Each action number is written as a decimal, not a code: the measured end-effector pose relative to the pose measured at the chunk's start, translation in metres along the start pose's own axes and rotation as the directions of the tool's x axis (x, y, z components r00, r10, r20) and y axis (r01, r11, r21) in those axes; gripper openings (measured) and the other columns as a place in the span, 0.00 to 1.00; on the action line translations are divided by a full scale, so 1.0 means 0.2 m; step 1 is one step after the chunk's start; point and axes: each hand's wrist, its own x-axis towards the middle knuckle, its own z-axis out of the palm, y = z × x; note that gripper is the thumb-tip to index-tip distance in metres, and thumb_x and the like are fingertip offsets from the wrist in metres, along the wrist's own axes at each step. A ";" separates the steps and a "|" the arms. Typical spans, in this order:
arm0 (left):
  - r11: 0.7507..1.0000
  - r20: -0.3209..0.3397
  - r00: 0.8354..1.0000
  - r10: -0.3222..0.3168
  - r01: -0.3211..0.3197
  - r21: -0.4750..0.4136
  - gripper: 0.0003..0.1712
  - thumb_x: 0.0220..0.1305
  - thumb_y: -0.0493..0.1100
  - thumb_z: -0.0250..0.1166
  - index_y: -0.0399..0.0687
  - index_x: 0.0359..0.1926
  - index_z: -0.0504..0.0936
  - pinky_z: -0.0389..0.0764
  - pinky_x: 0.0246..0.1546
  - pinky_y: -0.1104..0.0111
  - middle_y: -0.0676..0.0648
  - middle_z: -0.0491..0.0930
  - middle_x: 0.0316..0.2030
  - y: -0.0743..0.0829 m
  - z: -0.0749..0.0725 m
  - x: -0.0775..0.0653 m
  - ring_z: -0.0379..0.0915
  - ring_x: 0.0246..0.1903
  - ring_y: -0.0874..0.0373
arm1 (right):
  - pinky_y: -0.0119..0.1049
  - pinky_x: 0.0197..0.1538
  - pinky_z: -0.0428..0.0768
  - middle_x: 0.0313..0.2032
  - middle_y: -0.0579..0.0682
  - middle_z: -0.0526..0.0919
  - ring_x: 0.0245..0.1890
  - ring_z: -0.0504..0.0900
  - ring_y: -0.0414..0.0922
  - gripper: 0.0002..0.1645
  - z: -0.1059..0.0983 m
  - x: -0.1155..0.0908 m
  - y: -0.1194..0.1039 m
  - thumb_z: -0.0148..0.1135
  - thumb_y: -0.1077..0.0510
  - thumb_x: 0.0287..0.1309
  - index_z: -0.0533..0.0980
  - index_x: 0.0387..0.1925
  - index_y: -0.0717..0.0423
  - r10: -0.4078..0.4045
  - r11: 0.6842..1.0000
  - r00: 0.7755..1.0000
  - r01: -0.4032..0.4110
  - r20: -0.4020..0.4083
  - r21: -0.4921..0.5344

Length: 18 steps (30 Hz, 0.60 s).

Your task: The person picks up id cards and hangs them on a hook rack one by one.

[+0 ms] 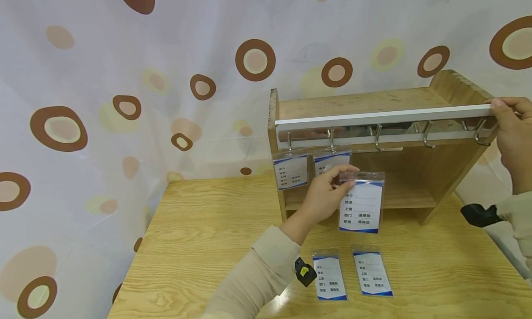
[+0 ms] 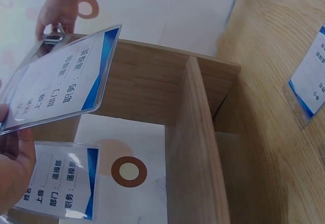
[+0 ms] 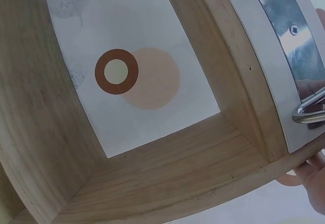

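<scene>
My left hand (image 1: 322, 196) pinches an ID badge (image 1: 360, 210) in a clear plastic sleeve by its upper left corner. The badge faces me, upright, in front of the wooden shelf and below the middle hook (image 1: 378, 138). Two like badges hang side by side from the two left hooks: the outer badge (image 1: 291, 172) shows whole, while my fingers partly cover the inner badge (image 1: 331, 159). At the far right, my right hand (image 1: 513, 136) grips the end of the white-edged hook rail (image 1: 386, 117), its thumb on top. In the left wrist view the held badge (image 2: 66, 79) tilts.
Two more badges lie face up on the wooden table (image 1: 199, 236), a left one (image 1: 329, 278) and a right one (image 1: 372, 273). The wooden shelf (image 1: 357, 99) stands against a dotted cloth backdrop (image 1: 166, 56). Bare hooks follow toward the right, the last hook (image 1: 480, 133) beside my right hand.
</scene>
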 end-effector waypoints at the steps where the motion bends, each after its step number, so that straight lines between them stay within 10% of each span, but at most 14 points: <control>1: 1.000 -0.002 1.000 0.006 -0.006 0.002 0.13 0.59 0.41 0.55 0.56 0.46 0.74 0.71 0.26 0.77 0.58 0.72 0.34 0.01 0.00 0.01 0.66 0.30 0.67 | 0.18 0.31 0.65 0.28 0.42 0.73 0.29 0.70 0.34 0.08 0.00 0.00 0.00 0.53 0.64 0.55 0.79 0.27 0.54 -0.003 1.000 1.000 0.004 -0.001 0.017; 18: 0.994 -0.034 0.995 0.099 -0.097 0.056 0.13 0.59 0.38 0.55 0.50 0.45 0.74 0.70 0.27 0.79 0.56 0.75 0.35 0.11 0.05 0.16 0.66 0.29 0.69 | 0.18 0.33 0.64 0.26 0.43 0.74 0.29 0.69 0.34 0.08 0.01 0.00 0.02 0.52 0.64 0.55 0.78 0.29 0.54 -0.013 1.000 0.999 0.013 -0.033 0.001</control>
